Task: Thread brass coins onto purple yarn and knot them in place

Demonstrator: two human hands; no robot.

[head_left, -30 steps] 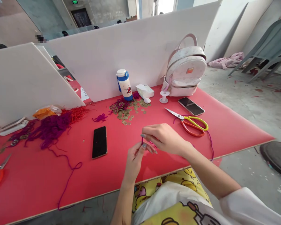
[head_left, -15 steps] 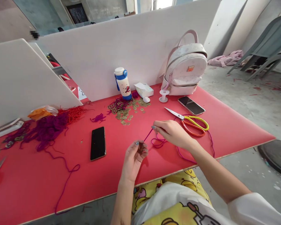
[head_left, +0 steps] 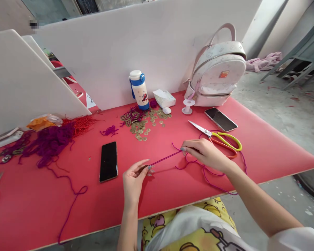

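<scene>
A purple cord point(head_left: 165, 159) stretches taut between my two hands above the red table. My left hand point(head_left: 134, 179) is closed around its left end, with thumb and fingers pressed together. Something dark, perhaps a coin, shows partly inside that hand; the fingers hide most of it. My right hand point(head_left: 201, 150) pinches the cord's other end between thumb and fingertips. Loose lengths of the cord curl on the table below my right hand. Scissors point(head_left: 216, 136) with yellow and orange handles lie just beyond that hand, blades slightly apart.
A black phone point(head_left: 108, 161) lies left of my hands, another phone point(head_left: 221, 119) at right. Brass-coloured coins point(head_left: 140, 130) are scattered before a bottle point(head_left: 140, 91). Behind stand a tissue pack point(head_left: 165, 99), white spool point(head_left: 188, 107) and backpack point(head_left: 217, 76). Purple cord tangles point(head_left: 48, 143) are at left.
My hands have moved apart, the left one going left and lower in view, and the cord between them is longer and taut. The camera view has shifted slightly.
</scene>
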